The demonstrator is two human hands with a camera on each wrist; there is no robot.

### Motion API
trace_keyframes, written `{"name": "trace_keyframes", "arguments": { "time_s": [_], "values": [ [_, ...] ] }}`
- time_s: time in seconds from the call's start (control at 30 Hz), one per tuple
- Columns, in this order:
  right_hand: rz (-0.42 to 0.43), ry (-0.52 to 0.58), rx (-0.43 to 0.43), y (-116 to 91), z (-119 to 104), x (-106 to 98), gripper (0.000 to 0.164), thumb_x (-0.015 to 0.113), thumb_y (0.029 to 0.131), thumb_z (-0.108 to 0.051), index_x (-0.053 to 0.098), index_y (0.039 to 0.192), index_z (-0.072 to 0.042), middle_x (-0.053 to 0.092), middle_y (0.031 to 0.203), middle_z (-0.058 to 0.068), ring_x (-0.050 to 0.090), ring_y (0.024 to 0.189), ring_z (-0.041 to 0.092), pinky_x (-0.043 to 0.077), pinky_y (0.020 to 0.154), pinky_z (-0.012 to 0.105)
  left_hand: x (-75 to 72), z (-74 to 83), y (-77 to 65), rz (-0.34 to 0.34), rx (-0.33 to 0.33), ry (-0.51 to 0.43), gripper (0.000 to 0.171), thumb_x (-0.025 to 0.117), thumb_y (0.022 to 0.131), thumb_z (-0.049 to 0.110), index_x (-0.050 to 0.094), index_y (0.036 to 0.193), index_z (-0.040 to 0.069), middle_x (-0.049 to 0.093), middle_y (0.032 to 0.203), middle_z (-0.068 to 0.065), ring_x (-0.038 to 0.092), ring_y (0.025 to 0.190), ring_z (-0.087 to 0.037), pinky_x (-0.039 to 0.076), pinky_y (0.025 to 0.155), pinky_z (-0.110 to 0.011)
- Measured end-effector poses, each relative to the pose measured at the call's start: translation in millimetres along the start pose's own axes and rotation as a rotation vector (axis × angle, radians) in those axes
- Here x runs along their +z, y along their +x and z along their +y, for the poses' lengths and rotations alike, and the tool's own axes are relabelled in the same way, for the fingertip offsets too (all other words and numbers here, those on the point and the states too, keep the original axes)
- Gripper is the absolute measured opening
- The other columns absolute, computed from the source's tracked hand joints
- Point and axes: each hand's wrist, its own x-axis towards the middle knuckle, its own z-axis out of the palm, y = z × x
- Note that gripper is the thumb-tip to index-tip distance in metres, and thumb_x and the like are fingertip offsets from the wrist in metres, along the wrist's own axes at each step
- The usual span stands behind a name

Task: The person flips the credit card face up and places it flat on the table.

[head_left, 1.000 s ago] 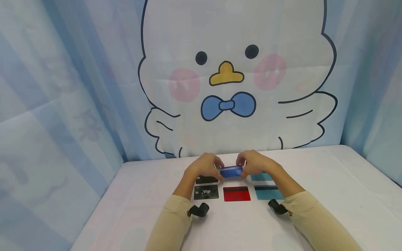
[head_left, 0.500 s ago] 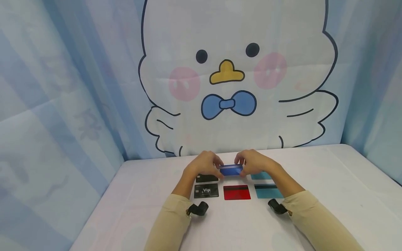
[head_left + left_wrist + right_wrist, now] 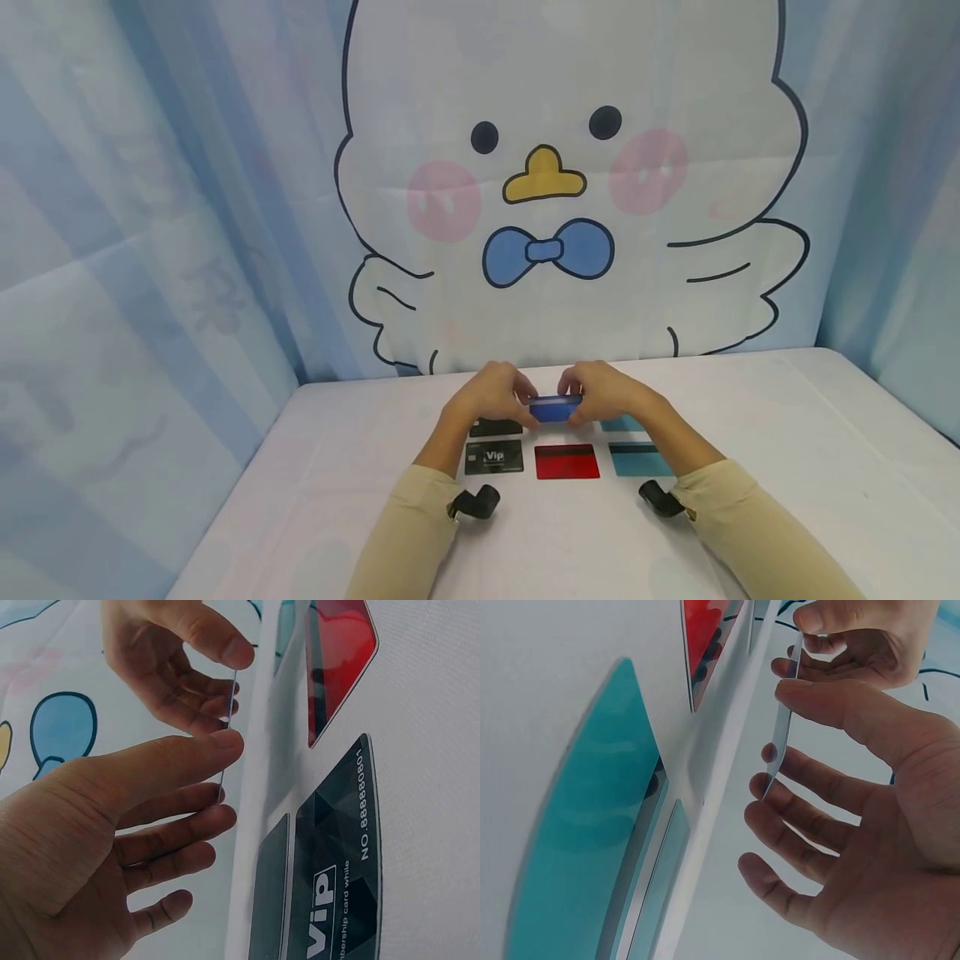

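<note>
A blue card [image 3: 555, 410] is held between my two hands, above the far part of the table. My left hand [image 3: 491, 395] pinches its left end between thumb and fingers. At the other end, my right hand [image 3: 607, 393] pinches it the same way. Both wrist views show the card nearly edge-on, as a thin strip [image 3: 232, 694] off the table. Below the left hand lie a black Vip card [image 3: 493, 457] and another black card [image 3: 495, 427], partly covered. A red card [image 3: 567, 462] lies nearest below the blue one.
To the right lie a teal card [image 3: 637, 460] with a dark stripe and a second teal card [image 3: 621, 423], both partly behind the right arm. A white cloth covers the table [image 3: 360, 467]. Behind its far edge hangs a curtain [image 3: 645, 292] printed with a cartoon bird.
The hands have drawn slightly closer together along the blue card, which both still hold. The card's tilt has changed a little. The cards on the table have stayed in place.
</note>
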Motion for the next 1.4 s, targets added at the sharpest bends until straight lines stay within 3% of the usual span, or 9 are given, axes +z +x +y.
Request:
{"name": "trace_keyframes", "arguments": {
  "time_s": [0.77,1.13,1.4],
  "values": [
    [0.021,-0.011,-0.046,3,-4,8,0.042,0.090,0.079,-0.019,0.072,0.114,-0.005,0.070,0.103,0.009,0.063,0.093,0.021,0.062,0.081,0.039,6.0,7.9,2.8,0.017,0.032,0.022,0.045,0.094,0.076,0.034,0.081,0.115,0.016,0.078,0.096,0.007,0.064,0.090,-0.009,0.055,0.080,-0.025],
    [0.032,-0.008,-0.036,2,-8,8,0.047,0.092,0.078,-0.027,0.072,0.116,-0.008,0.069,0.105,0.008,0.062,0.095,0.020,0.062,0.081,0.037,5.7,10.2,2.1,0.019,0.042,-0.008,0.042,0.093,0.077,0.034,0.081,0.113,0.017,0.077,0.094,0.007,0.063,0.087,-0.010,0.055,0.074,-0.023],
    [0.047,0.039,-0.024,2,-3,4,0.047,0.093,0.077,-0.029,0.072,0.115,-0.009,0.069,0.104,0.006,0.063,0.094,0.020,0.063,0.077,0.037,3.4,6.8,-0.1,0.027,0.034,-0.048,0.045,0.091,0.079,0.038,0.079,0.118,0.020,0.076,0.100,0.007,0.065,0.089,-0.009,0.057,0.077,-0.026]
  ]
}}
